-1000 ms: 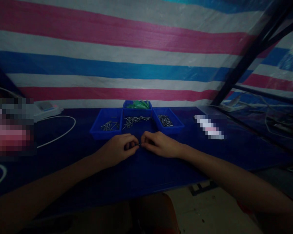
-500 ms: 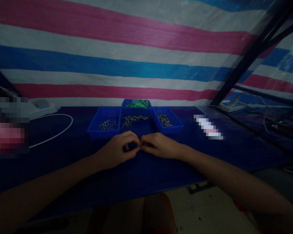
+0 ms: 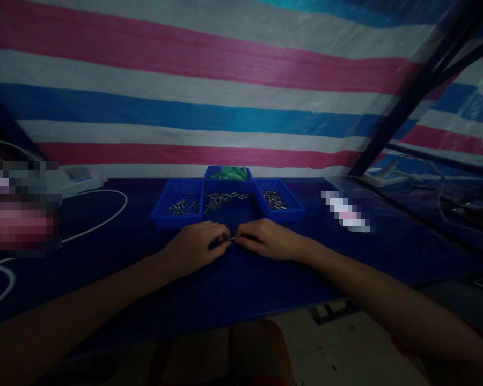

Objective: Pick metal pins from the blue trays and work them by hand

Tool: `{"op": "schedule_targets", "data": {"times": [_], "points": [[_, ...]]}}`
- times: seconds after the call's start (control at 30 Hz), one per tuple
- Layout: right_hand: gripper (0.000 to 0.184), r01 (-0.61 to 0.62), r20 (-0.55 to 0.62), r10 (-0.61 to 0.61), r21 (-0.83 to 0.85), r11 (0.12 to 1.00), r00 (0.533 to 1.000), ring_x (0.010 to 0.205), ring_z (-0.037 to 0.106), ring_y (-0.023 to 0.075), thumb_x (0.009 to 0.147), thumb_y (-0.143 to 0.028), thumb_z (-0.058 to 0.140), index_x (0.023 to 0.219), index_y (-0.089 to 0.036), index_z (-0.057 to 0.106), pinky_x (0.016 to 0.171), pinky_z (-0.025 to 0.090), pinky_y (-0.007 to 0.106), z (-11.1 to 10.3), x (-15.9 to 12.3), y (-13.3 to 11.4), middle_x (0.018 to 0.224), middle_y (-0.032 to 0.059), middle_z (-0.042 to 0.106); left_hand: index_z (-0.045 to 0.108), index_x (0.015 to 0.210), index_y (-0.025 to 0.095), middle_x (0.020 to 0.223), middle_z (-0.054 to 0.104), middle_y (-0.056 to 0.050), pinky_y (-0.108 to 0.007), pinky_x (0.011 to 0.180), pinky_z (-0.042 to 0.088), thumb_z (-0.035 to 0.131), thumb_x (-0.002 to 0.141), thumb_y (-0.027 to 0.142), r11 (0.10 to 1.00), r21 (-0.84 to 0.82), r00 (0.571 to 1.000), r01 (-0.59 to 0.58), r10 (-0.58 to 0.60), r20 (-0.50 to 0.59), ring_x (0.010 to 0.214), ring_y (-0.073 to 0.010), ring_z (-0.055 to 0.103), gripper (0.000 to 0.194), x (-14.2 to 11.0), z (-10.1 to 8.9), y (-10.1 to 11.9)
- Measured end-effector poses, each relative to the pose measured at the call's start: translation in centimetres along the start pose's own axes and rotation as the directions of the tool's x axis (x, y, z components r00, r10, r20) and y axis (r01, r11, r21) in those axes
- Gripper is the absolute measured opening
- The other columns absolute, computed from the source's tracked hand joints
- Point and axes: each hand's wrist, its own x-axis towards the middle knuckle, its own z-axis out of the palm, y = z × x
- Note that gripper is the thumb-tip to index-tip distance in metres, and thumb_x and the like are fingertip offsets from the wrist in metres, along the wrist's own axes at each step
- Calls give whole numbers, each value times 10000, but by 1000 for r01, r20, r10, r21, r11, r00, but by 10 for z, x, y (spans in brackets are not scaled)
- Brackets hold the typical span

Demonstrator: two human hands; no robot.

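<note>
Above the blue table, my left hand (image 3: pixel 203 241) and my right hand (image 3: pixel 268 239) face each other with their fingertips nearly together. A thin metal pin (image 3: pixel 232 238) spans the small gap, pinched at both ends; my fingers cover most of it. Just beyond my hands, a loose pile of metal pins (image 3: pixel 221 200) lies on the table. The left blue bin (image 3: pixel 163 206) holds similar pins (image 3: pixel 183 207), and the right blue bin (image 3: pixel 292 201) holds more of them (image 3: pixel 273 200). At the back, another blue bin (image 3: pixel 227 186) contains green plastic (image 3: pixel 231 173).
A striped plastic sheet (image 3: pixel 225 118) hangs behind the table (image 3: pixel 257 284). A pale device (image 3: pixel 78 179) with a white cable (image 3: pixel 116 214) stands at left. At right are a blurred white item (image 3: pixel 346 212), a power strip (image 3: pixel 382 176) and a slanted dark frame bar (image 3: pixel 394 118).
My fingertips have drawn slightly apart, and more of the pin shows between them. The view has shifted a little; the bins and piles stay as they were.
</note>
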Motion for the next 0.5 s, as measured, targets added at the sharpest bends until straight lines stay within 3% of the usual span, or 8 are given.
{"op": "schedule_targets", "data": {"times": [0.17, 0.5], "points": [[128, -2, 4, 3, -32, 999, 1000, 608, 476, 85, 862, -198, 430, 804, -144, 530, 598, 350, 211, 0, -1, 5, 692, -6, 523, 572, 833, 180, 712, 577, 7, -241, 623, 388, 458, 849, 307, 998, 53, 1000, 18, -19, 24, 687, -127, 538, 171, -1, -3, -1], [140, 2, -24, -4, -62, 998, 1000, 686, 490, 100, 865, -186, 439, 833, -132, 564, 678, 380, 233, 0, 1, 10, 743, 13, 528, 537, 813, 182, 739, 564, 0, -266, 641, 388, 422, 818, 211, 995, 96, 994, 36, -46, 101, 731, -151, 535, 119, 1, -5, -1]]}}
